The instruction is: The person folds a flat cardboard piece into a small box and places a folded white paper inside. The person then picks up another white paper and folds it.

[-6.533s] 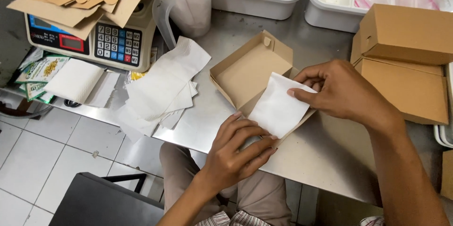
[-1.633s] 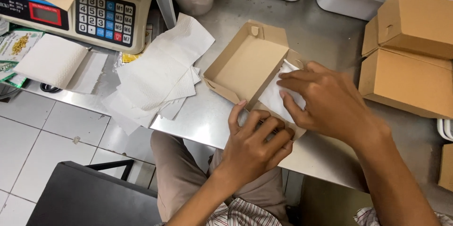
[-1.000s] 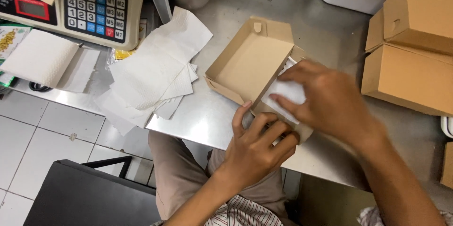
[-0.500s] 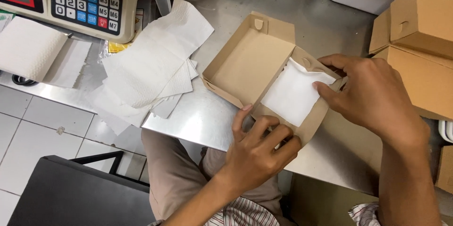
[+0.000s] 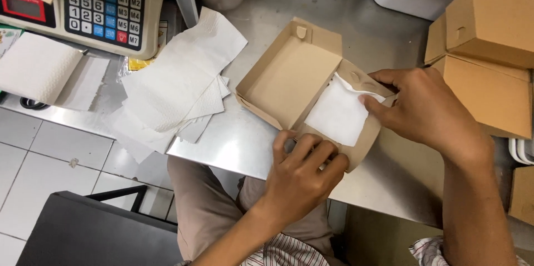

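Right hand [image 5: 428, 113] fingers were pinched on the white paper sheet [image 5: 338, 117] being pressed into the open cardboard box [image 5: 289, 80], steadied by the left hand [image 5: 303, 180] clamped on its near edge.

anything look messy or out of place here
Yes: the loose white paper sheets lie fanned and crooked, some hanging over the steel table edge. The sheet in the open cardboard box sits rumpled under the right hand.

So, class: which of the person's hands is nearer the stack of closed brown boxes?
Right. The right hand lies just beside the stack of closed brown boxes; the left hand grips the open box's near edge, farther away.
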